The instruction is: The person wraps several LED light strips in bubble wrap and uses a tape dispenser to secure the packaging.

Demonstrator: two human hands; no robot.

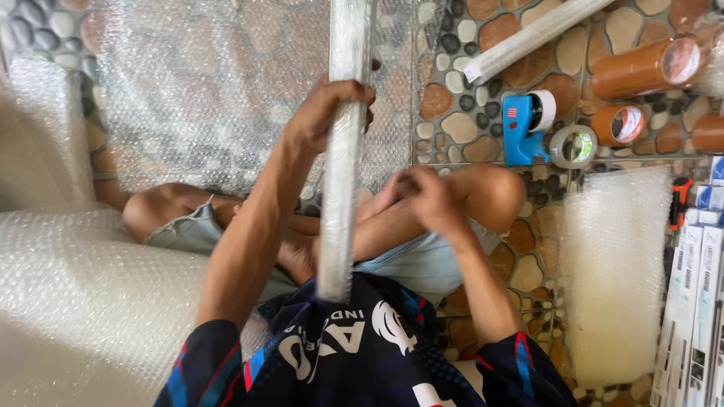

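You are sitting cross-legged on a pebble-patterned floor [467, 124], and the largest thing around you is the bubble wrap sheet [204, 90] spreading across the upper left of the frame and billowing down into a thick heap along the left edge, leaving almost no bare floor on that side. A smaller folded piece of bubble wrap [615, 279] is lying at the right, its far edge just beside a stack of long white boxes [697, 316] running off the lower right corner. Rising through the centre is the long wrapped tube [343, 158], standing nearly upright, its lower end resting against your dark shirt and its top running out of the upper edge. Your left hand [328, 113] is closing firmly around the tube about a third of the way down. Your right hand [426, 197] is curling over your knee just right of the tube; you are pinching the fingers together, but whether anything is between them cannot be told. Open floor is showing mainly in the upper right, where one more long white tube [535, 34] is lying slantwise, three brown tape rolls [648, 71] are resting near the right edge, one blue tape dispenser [528, 124] is standing, and one pale tape roll [573, 147] is touching it.
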